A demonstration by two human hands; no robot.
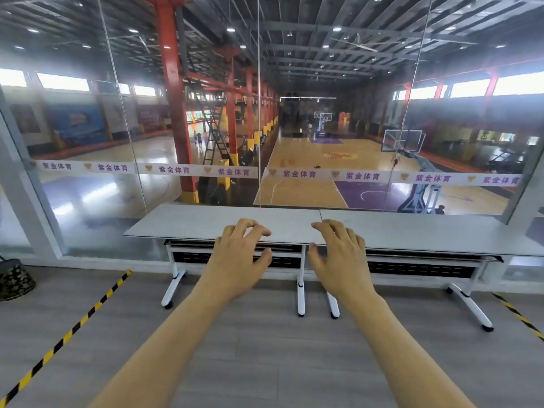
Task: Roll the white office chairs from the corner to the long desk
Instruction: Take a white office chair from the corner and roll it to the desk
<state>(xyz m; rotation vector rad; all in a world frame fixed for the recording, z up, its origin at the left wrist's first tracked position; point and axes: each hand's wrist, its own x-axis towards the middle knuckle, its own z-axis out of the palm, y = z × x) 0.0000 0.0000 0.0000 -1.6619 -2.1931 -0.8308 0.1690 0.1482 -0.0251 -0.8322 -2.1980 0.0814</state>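
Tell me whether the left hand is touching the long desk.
Cannot tell. In the head view the left hand, fingers loosely curled, overlaps the front edge of the long desk, but this one view shows neither contact nor a gap.

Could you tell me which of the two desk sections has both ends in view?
The left section; the right section runs off the frame's right edge.

You face a glass wall (323, 83) banded by a purple-lettered strip (176, 169) | beyond it, a basketball court (309, 160) and red columns (173, 98) | yellow-black tape (73, 328) crosses the grey floor (265, 354) | patterned bag (14, 281) at your far left
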